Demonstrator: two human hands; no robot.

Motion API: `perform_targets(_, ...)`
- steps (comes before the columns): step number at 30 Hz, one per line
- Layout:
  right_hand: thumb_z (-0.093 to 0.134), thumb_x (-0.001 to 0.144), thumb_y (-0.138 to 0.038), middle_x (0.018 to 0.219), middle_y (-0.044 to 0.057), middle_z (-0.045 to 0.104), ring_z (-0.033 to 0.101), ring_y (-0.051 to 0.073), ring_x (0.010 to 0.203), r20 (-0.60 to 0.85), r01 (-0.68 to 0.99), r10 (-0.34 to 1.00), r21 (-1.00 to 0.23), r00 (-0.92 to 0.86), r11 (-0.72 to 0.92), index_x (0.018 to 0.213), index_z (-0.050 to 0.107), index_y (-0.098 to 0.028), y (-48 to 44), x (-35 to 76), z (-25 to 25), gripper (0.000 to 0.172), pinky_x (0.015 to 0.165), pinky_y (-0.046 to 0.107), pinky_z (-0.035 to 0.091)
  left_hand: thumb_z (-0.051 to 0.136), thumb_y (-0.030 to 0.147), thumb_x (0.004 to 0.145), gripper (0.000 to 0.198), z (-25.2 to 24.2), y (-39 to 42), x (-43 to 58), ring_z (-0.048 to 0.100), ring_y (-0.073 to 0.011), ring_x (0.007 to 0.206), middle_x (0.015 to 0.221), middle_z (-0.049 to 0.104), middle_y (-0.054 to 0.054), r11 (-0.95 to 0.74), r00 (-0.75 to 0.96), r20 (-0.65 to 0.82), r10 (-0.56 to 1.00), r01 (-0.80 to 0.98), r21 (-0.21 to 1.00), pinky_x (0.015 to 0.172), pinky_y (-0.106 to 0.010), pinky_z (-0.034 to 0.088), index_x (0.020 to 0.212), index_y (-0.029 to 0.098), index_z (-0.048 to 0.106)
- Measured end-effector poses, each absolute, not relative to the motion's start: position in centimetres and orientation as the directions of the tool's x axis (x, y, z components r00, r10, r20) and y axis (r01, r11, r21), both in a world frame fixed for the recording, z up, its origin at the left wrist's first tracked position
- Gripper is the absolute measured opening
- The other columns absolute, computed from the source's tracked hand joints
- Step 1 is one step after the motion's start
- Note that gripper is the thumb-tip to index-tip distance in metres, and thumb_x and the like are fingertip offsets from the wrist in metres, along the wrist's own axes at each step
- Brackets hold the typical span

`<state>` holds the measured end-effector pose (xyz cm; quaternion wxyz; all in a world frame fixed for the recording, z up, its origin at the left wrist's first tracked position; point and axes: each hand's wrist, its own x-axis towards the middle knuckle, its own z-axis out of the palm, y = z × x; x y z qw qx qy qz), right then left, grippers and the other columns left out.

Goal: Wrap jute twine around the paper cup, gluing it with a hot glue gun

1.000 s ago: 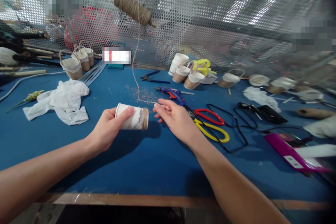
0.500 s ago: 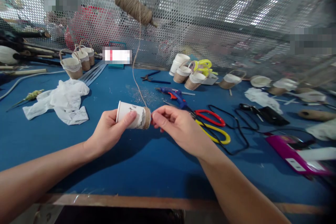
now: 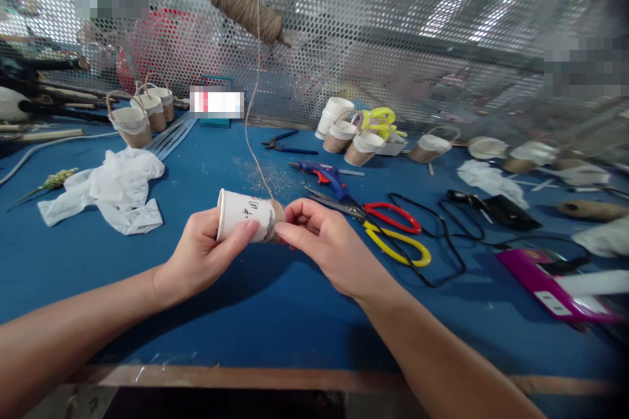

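My left hand (image 3: 199,252) grips a white paper cup (image 3: 242,213) lying on its side above the blue table (image 3: 275,314). Brown twine (image 3: 255,118) is wound round the cup's narrow end. My right hand (image 3: 328,245) is closed at that end, fingers pinched on the twine windings. The twine runs up to a spool of twine (image 3: 243,8) hung on the perforated metal screen (image 3: 393,33).
Red and yellow scissors (image 3: 393,229) and a blue glue gun (image 3: 324,177) lie just right of my hands. White cloth (image 3: 111,190) lies left. Twine-wrapped cups (image 3: 354,137) and small baskets (image 3: 132,124) stand at the back. Black cables (image 3: 442,236) and a magenta box (image 3: 555,285) lie right.
My right hand moved left from stretched fingers beside the cup to a pinch on its twine-wrapped end. The cup has turned in my left hand, showing printed marks.
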<state>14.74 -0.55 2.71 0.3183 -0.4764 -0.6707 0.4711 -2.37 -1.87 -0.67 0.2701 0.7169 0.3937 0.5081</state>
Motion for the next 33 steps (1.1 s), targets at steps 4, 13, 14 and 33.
perform_targets(4,0.053,0.074,-0.028,0.064,-0.002,0.051,0.046,0.011,0.06,-0.021,0.348,0.941,-0.932,-0.339,0.105,0.07,0.047,-0.018,-0.5,14.7,2.5,0.012,0.055,0.025,0.038,0.052,0.014,0.078,0.014,-0.8,-1.9,-2.4,0.049,-0.0074,0.049,0.057,0.058,0.001,-0.623,0.201,0.592,0.78,0.324,0.712,0.045,-0.016,0.04,0.068,0.012,0.06)
perform_targets(13,0.053,0.074,-0.026,0.064,-0.002,0.051,0.048,0.011,0.061,-0.016,0.352,0.938,-0.929,-0.346,0.114,0.069,0.048,-0.018,-0.5,14.9,2.5,0.011,0.055,0.025,0.038,0.052,0.011,0.078,0.013,-0.8,-1.5,-2.5,0.052,-0.0079,0.052,0.062,0.061,0.0,-0.688,0.236,0.649,0.723,0.327,0.647,0.048,-0.017,0.042,0.066,0.013,0.059)
perform_targets(14,0.053,0.073,-0.026,0.064,-0.002,0.052,0.048,0.011,0.061,-0.017,0.346,0.938,-0.932,-0.346,0.111,0.069,0.048,-0.018,-0.4,14.9,2.5,0.011,0.055,0.025,0.037,0.053,0.011,0.078,0.012,-0.8,-1.5,-2.5,0.054,-0.0085,0.054,0.065,0.063,-0.001,-0.692,0.238,0.653,0.719,0.327,0.643,0.049,-0.017,0.042,0.067,0.013,0.059)
perform_targets(33,0.054,0.076,-0.031,0.065,-0.002,0.051,0.046,0.009,0.06,-0.029,0.275,0.906,-0.957,-0.422,0.097,0.072,0.051,-0.017,0.4,15.4,2.5,0.016,0.057,0.024,0.037,0.063,0.035,0.07,0.024,-0.1,-0.3,-2.9,0.064,-0.0151,0.064,0.076,0.071,-0.007,0.143,0.312,-0.078,0.947,-0.191,0.971,0.061,-0.023,0.05,0.081,0.014,0.069)
